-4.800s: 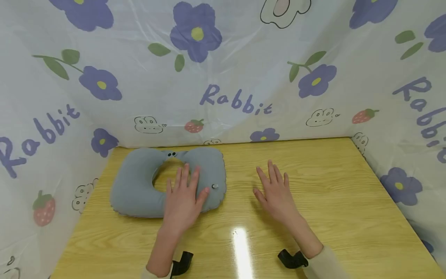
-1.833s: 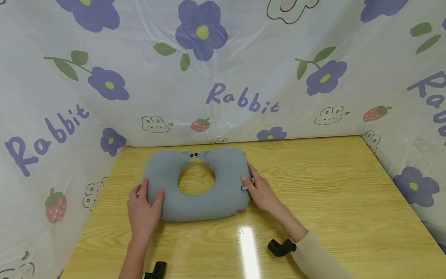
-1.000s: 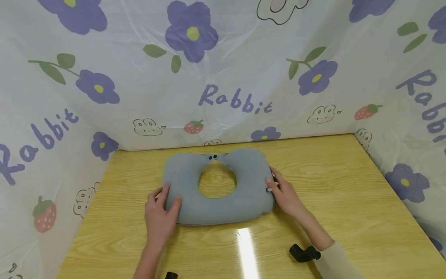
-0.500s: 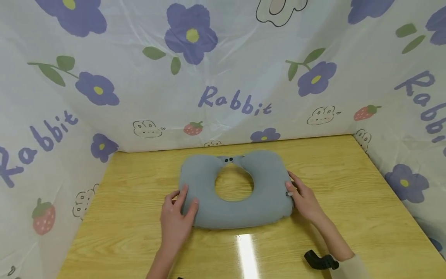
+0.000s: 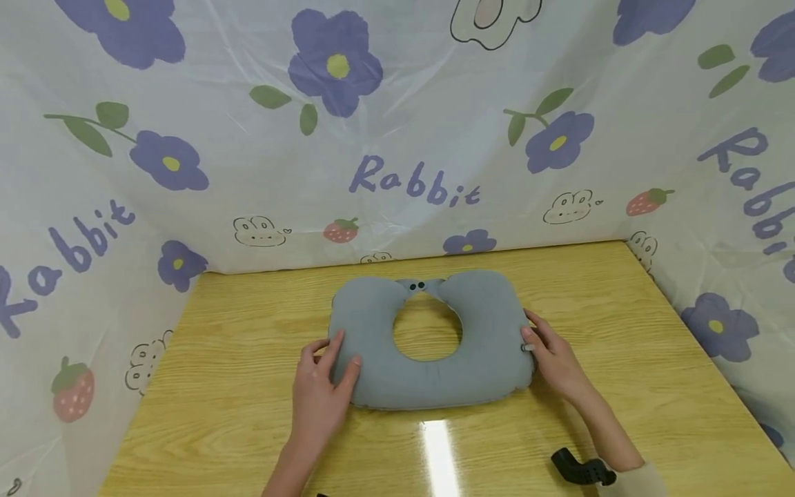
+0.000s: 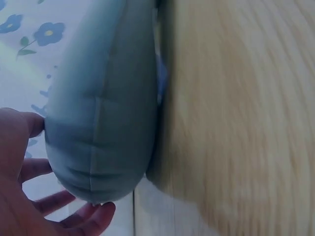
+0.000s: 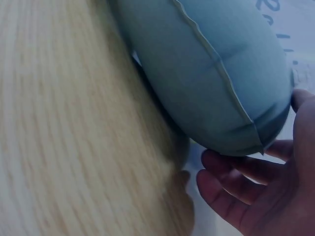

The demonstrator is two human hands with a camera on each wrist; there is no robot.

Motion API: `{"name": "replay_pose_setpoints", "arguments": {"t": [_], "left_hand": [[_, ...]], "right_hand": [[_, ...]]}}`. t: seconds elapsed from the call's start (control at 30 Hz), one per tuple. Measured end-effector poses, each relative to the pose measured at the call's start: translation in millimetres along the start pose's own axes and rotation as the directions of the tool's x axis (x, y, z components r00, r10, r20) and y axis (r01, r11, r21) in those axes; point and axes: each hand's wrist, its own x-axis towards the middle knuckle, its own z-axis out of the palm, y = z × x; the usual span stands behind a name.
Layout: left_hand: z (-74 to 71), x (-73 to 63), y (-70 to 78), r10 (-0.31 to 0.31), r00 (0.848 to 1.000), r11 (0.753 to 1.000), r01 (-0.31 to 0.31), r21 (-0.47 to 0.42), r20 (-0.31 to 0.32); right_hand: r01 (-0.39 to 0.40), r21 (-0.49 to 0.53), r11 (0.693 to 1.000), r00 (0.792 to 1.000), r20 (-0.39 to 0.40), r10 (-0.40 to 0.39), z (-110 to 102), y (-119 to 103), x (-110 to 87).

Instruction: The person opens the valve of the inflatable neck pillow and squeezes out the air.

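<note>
A grey-blue inflatable neck pillow point(image 5: 428, 383) lies on the wooden table with its round hole in the middle and two black snaps at the far side. At its left side my left hand point(image 5: 319, 390) grips the edge, thumb on top; the left wrist view shows the fingers point(image 6: 74, 216) curling under the rounded end. My right hand point(image 5: 559, 362) holds the opposite side beside the small clear valve point(image 5: 527, 348). In the right wrist view its fingers point(image 7: 231, 179) reach beneath the pillow's seamed edge point(image 7: 221, 73).
The wooden table point(image 5: 217, 386) spreads around the pillow, with a light reflection near its front. A white curtain point(image 5: 397, 124) printed with flowers and "Rabbit" lettering stands behind and at both sides. A black wrist mount point(image 5: 582, 469) sits at the right sleeve.
Both hands, first spread open with the left over the pillow, have taken hold of its two sides. The pillow has slid rightward from the table's left part to about the middle.
</note>
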Motion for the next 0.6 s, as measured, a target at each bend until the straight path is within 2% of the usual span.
{"name": "replay_pose_setpoints", "arguments": {"t": [0.2,0.37,0.47,0.6], "left_hand": [[-4.0,2.9,-3.4,0.094,0.995,0.990,-0.090,0.113,-0.032],[-11.5,6.3,-9.2,0.152,0.987,0.983,-0.146,0.110,-0.049],[-15.2,8.5,-10.6,0.201,0.978,0.977,-0.195,0.089,-0.061],[-16.0,12.0,-7.7,0.288,0.955,0.955,-0.281,0.092,-0.076]], "right_hand": [[0.003,0.026,1.000,1.000,-0.022,-0.002,-5.0,4.5,-0.4],[0.031,0.055,0.998,0.995,-0.092,-0.026,-11.5,1.9,-4.6],[0.050,0.036,0.998,0.988,-0.148,-0.044,-17.0,-6.3,-9.5],[0.097,-0.031,0.995,0.971,-0.215,-0.101,-20.6,-22.0,-16.6]]}}
